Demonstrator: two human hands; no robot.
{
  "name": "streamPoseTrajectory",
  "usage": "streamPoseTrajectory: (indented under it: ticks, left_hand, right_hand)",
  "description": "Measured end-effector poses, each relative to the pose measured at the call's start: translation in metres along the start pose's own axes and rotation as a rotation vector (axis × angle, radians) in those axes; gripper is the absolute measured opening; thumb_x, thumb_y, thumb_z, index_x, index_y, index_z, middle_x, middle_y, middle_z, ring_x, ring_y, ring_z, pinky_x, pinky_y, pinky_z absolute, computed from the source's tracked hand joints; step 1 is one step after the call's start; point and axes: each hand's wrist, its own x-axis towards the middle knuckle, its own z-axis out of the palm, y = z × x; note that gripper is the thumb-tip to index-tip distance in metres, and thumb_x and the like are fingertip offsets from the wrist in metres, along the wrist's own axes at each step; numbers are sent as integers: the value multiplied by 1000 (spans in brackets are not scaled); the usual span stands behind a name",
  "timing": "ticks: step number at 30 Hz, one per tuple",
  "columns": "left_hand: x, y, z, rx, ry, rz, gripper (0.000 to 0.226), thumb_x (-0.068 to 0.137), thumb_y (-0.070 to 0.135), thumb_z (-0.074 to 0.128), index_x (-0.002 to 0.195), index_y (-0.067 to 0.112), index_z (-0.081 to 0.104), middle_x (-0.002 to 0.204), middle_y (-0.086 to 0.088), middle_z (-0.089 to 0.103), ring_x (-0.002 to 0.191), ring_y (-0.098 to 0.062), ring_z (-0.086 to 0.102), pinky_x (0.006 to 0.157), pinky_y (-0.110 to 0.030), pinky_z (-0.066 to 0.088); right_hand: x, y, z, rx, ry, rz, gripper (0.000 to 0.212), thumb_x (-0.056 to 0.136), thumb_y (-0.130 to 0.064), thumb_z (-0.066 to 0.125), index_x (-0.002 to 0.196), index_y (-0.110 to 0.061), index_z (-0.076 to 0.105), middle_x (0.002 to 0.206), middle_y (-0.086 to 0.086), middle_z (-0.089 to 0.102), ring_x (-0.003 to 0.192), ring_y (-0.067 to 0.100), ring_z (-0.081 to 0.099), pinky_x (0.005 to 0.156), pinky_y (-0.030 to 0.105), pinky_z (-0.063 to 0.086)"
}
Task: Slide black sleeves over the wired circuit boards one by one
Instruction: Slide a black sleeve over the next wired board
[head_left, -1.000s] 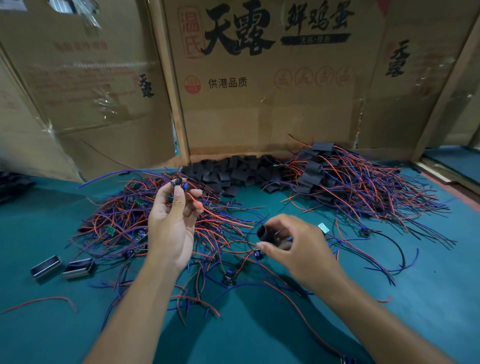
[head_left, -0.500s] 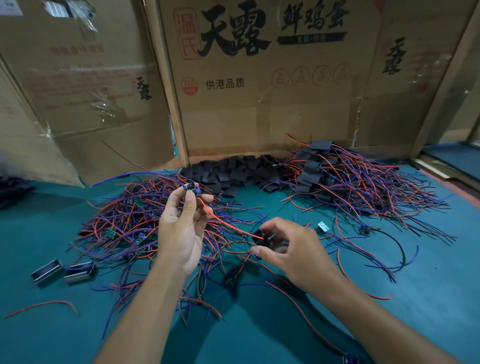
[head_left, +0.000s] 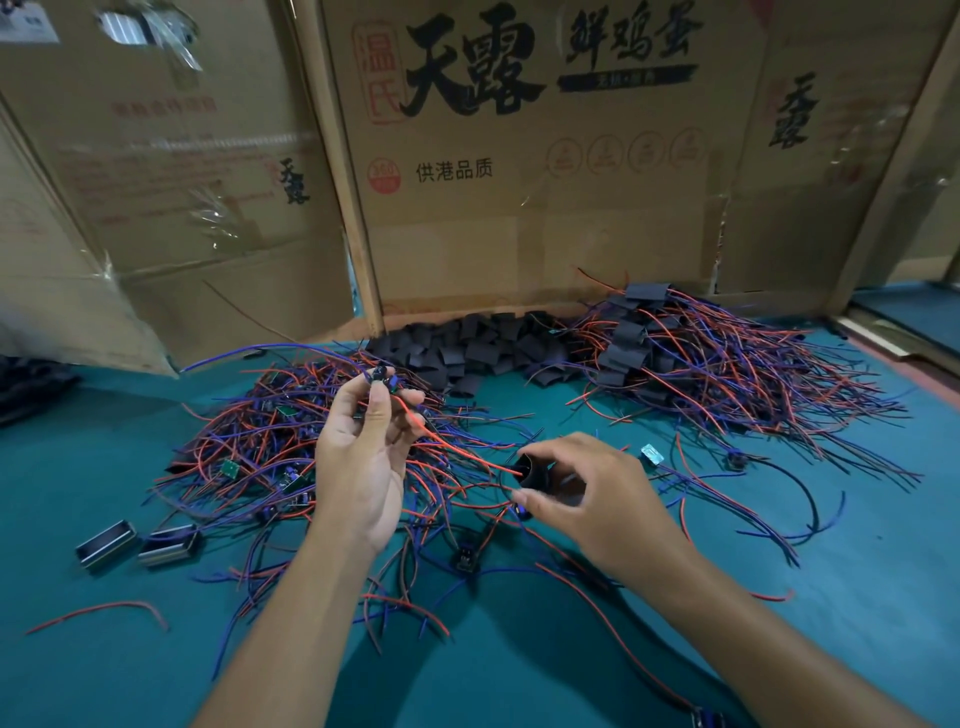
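Left hand: my left hand (head_left: 363, 462) is raised over the loose pile, thumb and fingertips pinching a small board (head_left: 383, 375) at its top end — palm turned toward me.
Board wires: a red wire (head_left: 457, 448) runs from the board down toward 4 o'clock, its tip at the mouth of the sleeve.
Right hand: my right hand (head_left: 597, 499) grips a black sleeve (head_left: 532, 470) between thumb and forefinger, opening turned toward 10 o'clock, facing the left hand.
Sleeve and board: apart — joined only by the wire reaching the opening; whether the tip is inside I cannot tell.
Loose pile (head_left: 270, 447): bare boards with red and blue wires, at 9 o'clock from my hands.
Sleeve heap (head_left: 467, 348): empty black sleeves against the cardboard (head_left: 519, 218), at 12 o'clock.
Done pile (head_left: 701, 364): sleeved boards with wires fanned out, at 2 o'clock.
Metal cases (head_left: 137, 545): two small ones side by side on the green mat (head_left: 857, 597), at 8 o'clock.
Stray board (head_left: 652, 454): lies just beside my right hand, at 2 o'clock from it.
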Motion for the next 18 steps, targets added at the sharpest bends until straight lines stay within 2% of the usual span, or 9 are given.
streamPoseTrajectory:
  ticks: [4,8,10,13,15,18]
  left_hand:
    - [-4,-1,6,48,-56,33,6,98,17,49,101,15,54,82,-8,72,64,-14,62,66,-22,55]
    - [-15,-14,17,146,-162,26,15,91,24,54,102,13,55,91,-13,75,65,-18,66,65,-25,56]
    - [-22,-24,22,237,-227,10,20,91,26,55,105,12,54,98,-16,75,71,-21,69,65,-27,56]
    - [-29,-34,25,318,-275,-29,22,90,28,59,106,13,59,104,-12,75,78,-17,69,64,-24,54]
    - [-34,-39,26,314,-242,-83,22,83,29,66,101,17,69,99,0,75,74,-11,63,60,-20,51]
    - [-40,-46,30,231,-167,-167,22,71,28,74,91,18,77,75,9,66,62,-5,52,59,-16,44]
  right_hand:
    - [0,1,1,-76,3,-35,31,81,-32,77,110,-27,69,94,-13,59,86,1,54,78,9,40]
    - [0,0,1,-190,29,-48,33,81,-38,74,111,-26,68,97,-9,62,96,13,56,89,32,44]
    - [1,-2,-1,-207,62,-55,31,81,-36,74,109,-23,69,95,-6,64,93,18,59,87,39,46]
    - [1,-3,-5,-168,116,-57,27,80,-31,76,105,-20,70,92,-3,64,87,19,60,81,39,48]
    - [2,-4,-6,-139,133,-58,26,80,-28,77,104,-20,71,91,-3,64,82,16,61,79,36,49]
    - [2,-5,-7,-106,144,-60,27,81,-24,78,106,-17,71,90,0,64,76,17,60,75,34,50]
